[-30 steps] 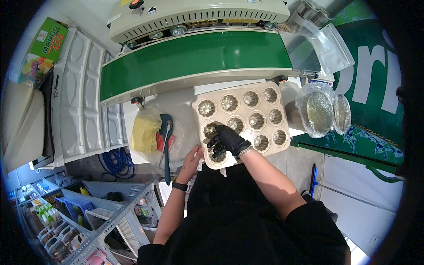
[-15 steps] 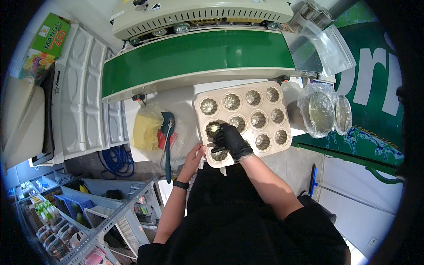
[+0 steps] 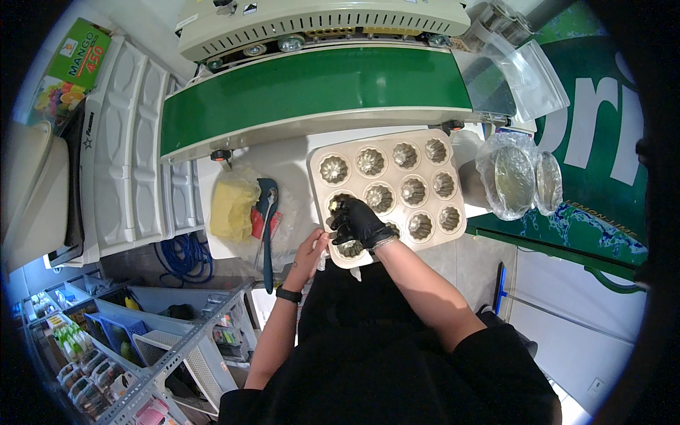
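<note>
A beige fluted-cup baking pan (image 3: pixel 392 177) lies on the white table in front of me. My right hand (image 3: pixel 363 223), in a black glove, reaches into a cup in the pan's left column. Its fingers are closed on a small pale-yellow piece of butter (image 3: pixel 333 205) at the tips. Bare, my left hand (image 3: pixel 309 255) pinches the pan's near left edge. To the left, a yellow block of butter (image 3: pixel 235 209) sits on clear plastic wrap. Beside it lie a dark spatula (image 3: pixel 268 258) and a metal spoon (image 3: pixel 271 202).
A green conveyor belt (image 3: pixel 319 88) of a machine runs across behind the pan. Plastic-wrapped round containers (image 3: pixel 515 177) stand at right by a green panel. White moulded trays (image 3: pixel 127 142) stand at left, above a grey shelf rack (image 3: pixel 191 340) and a coiled blue hose (image 3: pixel 184 256).
My right hand has shifted slightly left within the same cup area, its fingers turning. My left hand stays at the pan's edge.
</note>
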Tool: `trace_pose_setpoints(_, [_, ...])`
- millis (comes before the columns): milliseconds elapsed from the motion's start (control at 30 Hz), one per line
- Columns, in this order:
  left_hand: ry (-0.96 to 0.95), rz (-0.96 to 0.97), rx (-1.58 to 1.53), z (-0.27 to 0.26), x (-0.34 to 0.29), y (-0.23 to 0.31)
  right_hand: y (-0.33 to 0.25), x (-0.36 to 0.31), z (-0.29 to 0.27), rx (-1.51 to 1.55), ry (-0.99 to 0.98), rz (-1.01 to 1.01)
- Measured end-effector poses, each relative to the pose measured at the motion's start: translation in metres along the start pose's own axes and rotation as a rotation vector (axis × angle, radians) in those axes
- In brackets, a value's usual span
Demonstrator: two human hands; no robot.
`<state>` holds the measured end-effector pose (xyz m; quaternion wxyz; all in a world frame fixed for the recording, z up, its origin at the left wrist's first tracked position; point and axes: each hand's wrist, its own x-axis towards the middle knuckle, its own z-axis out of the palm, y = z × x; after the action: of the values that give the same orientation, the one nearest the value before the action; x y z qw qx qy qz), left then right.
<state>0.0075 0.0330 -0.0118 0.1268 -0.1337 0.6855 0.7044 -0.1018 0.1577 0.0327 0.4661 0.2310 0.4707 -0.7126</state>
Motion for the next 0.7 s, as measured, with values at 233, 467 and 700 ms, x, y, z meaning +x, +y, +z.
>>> trace_pose_setpoints(233, [-0.001, -0.132, -0.074, 0.000, -0.004, 0.009, -0.009, -0.022, 0.000, 0.029, -0.050, -0.115])
trace_pose_setpoints(467, [0.022, -0.033, 0.004, 0.000, 0.000, 0.002, -0.009, -0.003, 0.005, -0.106, 0.005, 0.100])
trace_pose_setpoints(700, [0.021, -0.093, -0.042, -0.002, -0.002, -0.005, -0.013, -0.031, 0.001, -0.256, -0.022, -0.308])
